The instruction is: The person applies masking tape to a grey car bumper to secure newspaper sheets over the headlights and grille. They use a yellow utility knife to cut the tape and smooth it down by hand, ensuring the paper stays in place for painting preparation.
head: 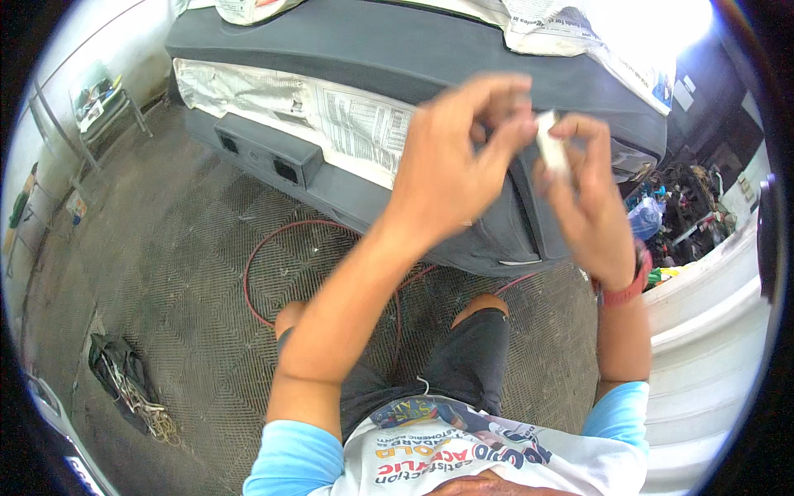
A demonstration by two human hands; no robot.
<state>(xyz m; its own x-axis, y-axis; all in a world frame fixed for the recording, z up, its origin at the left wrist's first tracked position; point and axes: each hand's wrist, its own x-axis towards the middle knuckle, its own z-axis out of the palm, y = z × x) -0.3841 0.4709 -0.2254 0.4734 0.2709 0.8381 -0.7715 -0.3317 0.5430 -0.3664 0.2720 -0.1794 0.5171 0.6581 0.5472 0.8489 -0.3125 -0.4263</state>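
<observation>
My right hand (589,192), with a red watch on the wrist, grips a small pale block or folded piece (552,142); blur hides what exactly it is. Just to its left is my left hand (453,161), raised with curled fingers, the fingertips close to the pale piece; whether they pinch anything is unclear. Both hands are above the corner of a dark grey car bumper (347,192). Newspaper masking (366,124) covers a long band above the bumper, and more newspaper (552,31) lies over the upper part of the car body.
A red hose (248,279) loops over the patterned floor below the bumper. At left stand a metal chair (108,111) with items on it and a black bag (121,372) with tangled cords. White corrugated sheeting (701,347) and a cluttered heap (688,217) are at right.
</observation>
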